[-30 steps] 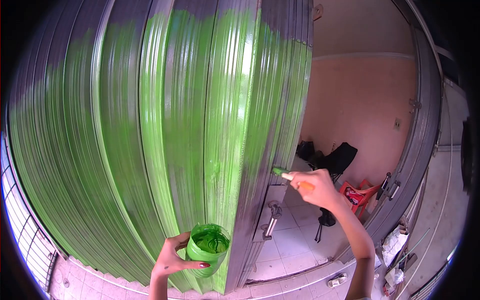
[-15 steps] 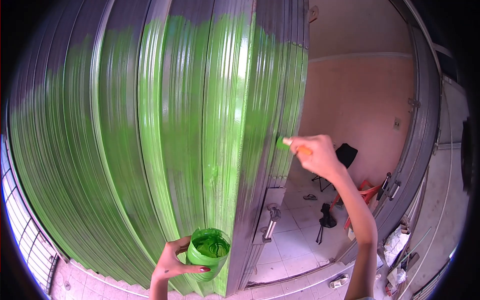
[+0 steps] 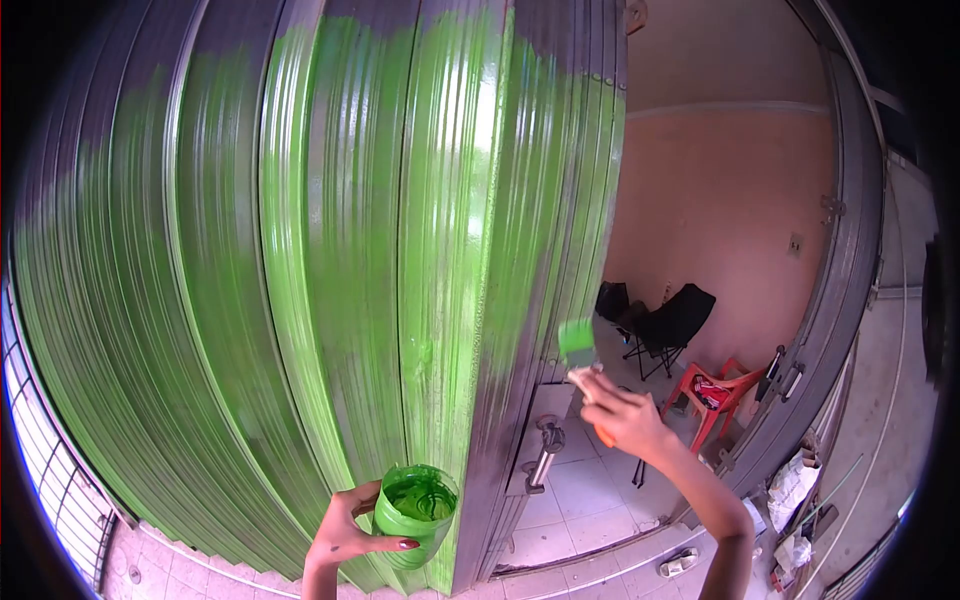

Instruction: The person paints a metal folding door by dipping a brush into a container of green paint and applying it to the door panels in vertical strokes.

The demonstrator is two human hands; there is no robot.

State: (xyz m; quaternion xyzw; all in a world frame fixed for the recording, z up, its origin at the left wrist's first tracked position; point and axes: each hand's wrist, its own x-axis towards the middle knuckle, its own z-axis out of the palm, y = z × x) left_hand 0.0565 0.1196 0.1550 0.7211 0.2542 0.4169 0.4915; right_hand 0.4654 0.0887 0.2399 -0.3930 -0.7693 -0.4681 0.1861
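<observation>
My left hand [image 3: 350,530] is wrapped round a cup of green paint [image 3: 415,510] at the lower middle, its open top facing up. My right hand [image 3: 625,415] grips a paintbrush [image 3: 578,345] by its handle, right of the folding metal door [image 3: 340,200]. Green paint coats the brush's bristles, which point up beside the door's edge, above the door handle [image 3: 545,455]. Much of the ribbed door is green; its top and a lower strip near the right edge show grey. Whether the bristles touch the door I cannot tell.
Through the doorway stand a black folding chair [image 3: 675,325] and a red plastic chair [image 3: 710,395] on the tiled floor. A grey door frame [image 3: 835,270] is at the right. Shoes [image 3: 678,562] lie by the threshold, and white bags [image 3: 795,485] lie at the lower right.
My right hand has moved down with the brush, whose bristles now point up instead of left at the door's edge. My left hand and the cup are nearly unmoved. The view has shifted slightly.
</observation>
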